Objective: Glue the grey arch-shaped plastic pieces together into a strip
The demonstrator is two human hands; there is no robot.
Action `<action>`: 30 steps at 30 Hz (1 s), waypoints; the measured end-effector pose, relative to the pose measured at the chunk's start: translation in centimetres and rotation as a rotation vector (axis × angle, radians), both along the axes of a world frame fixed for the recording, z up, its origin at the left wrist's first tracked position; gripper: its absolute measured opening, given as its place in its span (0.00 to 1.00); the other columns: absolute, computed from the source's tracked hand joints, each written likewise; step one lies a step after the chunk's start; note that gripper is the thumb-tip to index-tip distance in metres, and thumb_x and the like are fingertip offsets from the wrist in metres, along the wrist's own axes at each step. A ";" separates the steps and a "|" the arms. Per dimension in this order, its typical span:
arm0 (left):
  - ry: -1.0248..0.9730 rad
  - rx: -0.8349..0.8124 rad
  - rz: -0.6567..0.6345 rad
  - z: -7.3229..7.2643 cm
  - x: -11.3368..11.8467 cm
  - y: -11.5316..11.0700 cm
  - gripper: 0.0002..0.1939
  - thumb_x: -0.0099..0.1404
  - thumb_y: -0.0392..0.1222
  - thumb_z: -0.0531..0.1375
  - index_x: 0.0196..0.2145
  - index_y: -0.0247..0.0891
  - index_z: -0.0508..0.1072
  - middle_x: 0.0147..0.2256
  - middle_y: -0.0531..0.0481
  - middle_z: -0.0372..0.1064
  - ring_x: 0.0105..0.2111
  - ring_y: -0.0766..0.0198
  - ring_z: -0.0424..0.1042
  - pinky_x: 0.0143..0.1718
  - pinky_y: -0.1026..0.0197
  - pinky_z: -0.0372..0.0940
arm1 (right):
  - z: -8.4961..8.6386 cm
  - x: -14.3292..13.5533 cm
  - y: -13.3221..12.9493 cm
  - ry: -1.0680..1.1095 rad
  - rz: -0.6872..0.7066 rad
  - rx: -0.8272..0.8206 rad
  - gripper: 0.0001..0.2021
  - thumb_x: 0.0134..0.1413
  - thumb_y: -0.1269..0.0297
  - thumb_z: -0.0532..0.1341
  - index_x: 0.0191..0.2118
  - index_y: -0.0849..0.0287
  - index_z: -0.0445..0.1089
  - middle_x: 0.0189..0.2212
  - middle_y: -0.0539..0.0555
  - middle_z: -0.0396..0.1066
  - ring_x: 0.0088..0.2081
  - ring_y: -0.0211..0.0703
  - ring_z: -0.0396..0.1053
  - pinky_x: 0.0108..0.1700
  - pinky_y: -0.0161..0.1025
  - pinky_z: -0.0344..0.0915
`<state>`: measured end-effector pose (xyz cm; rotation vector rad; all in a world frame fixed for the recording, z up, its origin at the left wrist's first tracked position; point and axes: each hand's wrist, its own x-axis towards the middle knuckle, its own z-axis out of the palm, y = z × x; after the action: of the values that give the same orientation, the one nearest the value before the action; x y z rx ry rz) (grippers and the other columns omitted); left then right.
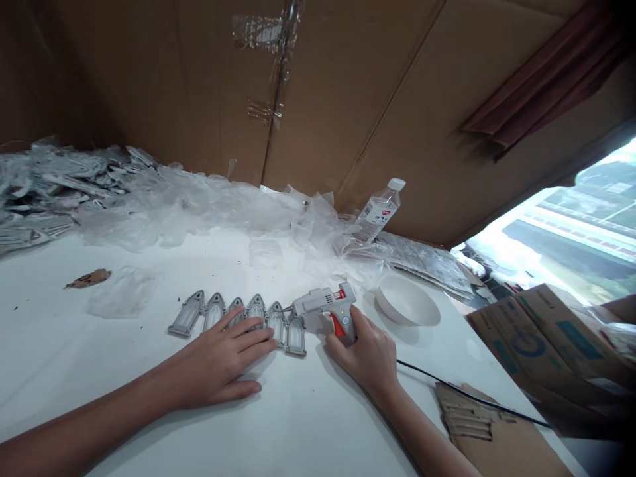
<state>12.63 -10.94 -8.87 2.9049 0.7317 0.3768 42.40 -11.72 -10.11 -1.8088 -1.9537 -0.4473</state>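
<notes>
My right hand (370, 350) is wrapped round the handle of a grey and white hot glue gun (318, 301) with a red trigger. Its nozzle points left and reaches the pointed top of one of the grey arch-shaped pieces (296, 336) near the right end of a row. Several of these pieces stand side by side on the white table (278, 424), the leftmost one (187, 314) leaning outward. My left hand (233, 354) lies with fingers spread over the middle pieces and covers parts of them. A black cord (472, 394) trails from the gun to the right.
Crumpled clear plastic bags (213, 202) and a heap of grey pieces (64, 179) line the back. A plastic bottle (380, 212) tilts behind a white bowl (408, 301). Torn cardboard (491, 424) lies front right; a cardboard wall (328, 86) rises behind.
</notes>
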 end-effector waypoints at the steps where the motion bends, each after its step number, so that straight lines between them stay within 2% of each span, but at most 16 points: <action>1: 0.008 0.000 0.000 0.0 0.0 0.0 0.27 0.70 0.50 0.53 0.63 0.42 0.55 0.60 0.48 0.59 0.60 0.53 0.56 0.65 0.43 0.41 | 0.0 -0.1 0.0 0.000 -0.009 0.009 0.11 0.44 0.55 0.57 0.31 0.58 0.61 0.22 0.51 0.67 0.22 0.39 0.62 0.24 0.34 0.48; 8: 0.031 0.007 0.002 0.2 0.1 -0.2 0.26 0.70 0.50 0.52 0.62 0.40 0.56 0.61 0.47 0.58 0.61 0.52 0.55 0.65 0.43 0.40 | 0.1 -0.5 0.1 -0.019 -0.032 0.047 0.17 0.45 0.48 0.58 0.30 0.57 0.62 0.22 0.50 0.68 0.22 0.40 0.64 0.24 0.34 0.48; 15: -0.004 -0.013 0.015 0.0 0.0 -0.2 0.25 0.70 0.52 0.52 0.61 0.42 0.57 0.60 0.48 0.59 0.61 0.53 0.55 0.65 0.43 0.41 | 0.1 -0.4 0.0 -0.048 -0.035 0.056 0.17 0.46 0.48 0.59 0.30 0.58 0.62 0.23 0.50 0.69 0.22 0.39 0.64 0.24 0.35 0.48; 30: -0.019 -0.009 0.018 0.0 0.1 -0.2 0.25 0.70 0.52 0.52 0.61 0.42 0.58 0.60 0.48 0.59 0.61 0.54 0.56 0.66 0.45 0.39 | 0.0 -0.6 0.0 -0.088 -0.036 0.113 0.18 0.48 0.47 0.59 0.32 0.59 0.64 0.23 0.51 0.69 0.23 0.39 0.64 0.24 0.35 0.48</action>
<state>12.71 -11.18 -8.87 2.8840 0.7551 0.4021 41.80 -11.77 -10.10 -1.7831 -1.9142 -0.6461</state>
